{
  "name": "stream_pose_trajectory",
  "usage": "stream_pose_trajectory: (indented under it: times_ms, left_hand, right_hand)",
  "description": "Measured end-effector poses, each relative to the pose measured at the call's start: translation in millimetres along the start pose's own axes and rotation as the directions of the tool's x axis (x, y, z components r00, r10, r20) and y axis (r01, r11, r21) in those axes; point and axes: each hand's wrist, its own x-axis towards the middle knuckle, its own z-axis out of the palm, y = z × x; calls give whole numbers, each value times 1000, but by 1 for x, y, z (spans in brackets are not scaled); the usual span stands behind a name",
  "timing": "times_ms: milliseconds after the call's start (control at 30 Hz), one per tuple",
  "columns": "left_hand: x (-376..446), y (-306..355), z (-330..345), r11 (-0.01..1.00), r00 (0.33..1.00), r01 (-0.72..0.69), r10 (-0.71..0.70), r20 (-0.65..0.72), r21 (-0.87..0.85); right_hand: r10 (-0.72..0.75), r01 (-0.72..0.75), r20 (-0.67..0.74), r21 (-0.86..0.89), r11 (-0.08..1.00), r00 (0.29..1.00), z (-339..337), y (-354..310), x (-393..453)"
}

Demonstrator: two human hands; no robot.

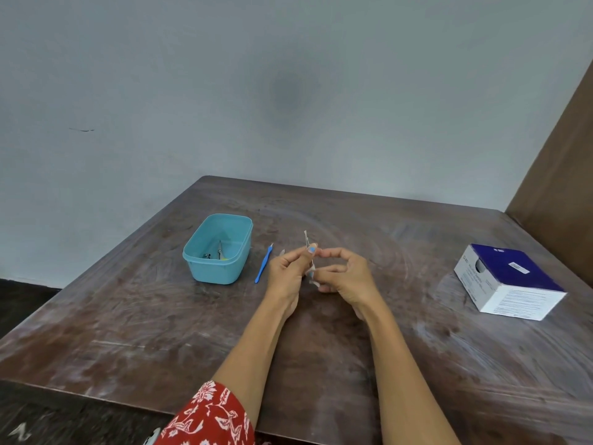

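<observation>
- Left hand (287, 271) and right hand (348, 274) both pinch a thin pale strip (306, 239), roughly upright above the wooden table (321, 348).
- Teal tub (205, 268) to their left; small metal tools (219, 252) inside.
- Blue-handled tool (263, 264) lies between teal tub and left hand.
- Blue-and-white box (513, 277) well apart, at right.

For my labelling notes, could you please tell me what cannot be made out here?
All in the head view.
The thin pale item is too small to identify; the left hand pinches it, covering its middle.
The right hand: curled fingers hide whether it grips the item's lower end.
The metal tools in the teal tub are too small to name.
Print on the box is too blurred to read.
</observation>
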Motion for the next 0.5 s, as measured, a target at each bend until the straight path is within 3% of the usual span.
stream_pose_trajectory:
  times_ms: [233, 500]
  left_hand:
    - [-3, 3, 3, 1000, 999, 19, -20, 34, 4]
    - [1, 1, 0, 999, 999, 46, -46, 2, -8]
  right_hand:
    - [-39, 46, -79, 97, 994, 996, 2, 1, 3]
    - [-5, 11, -55, 111, 994, 998, -2, -1, 1]
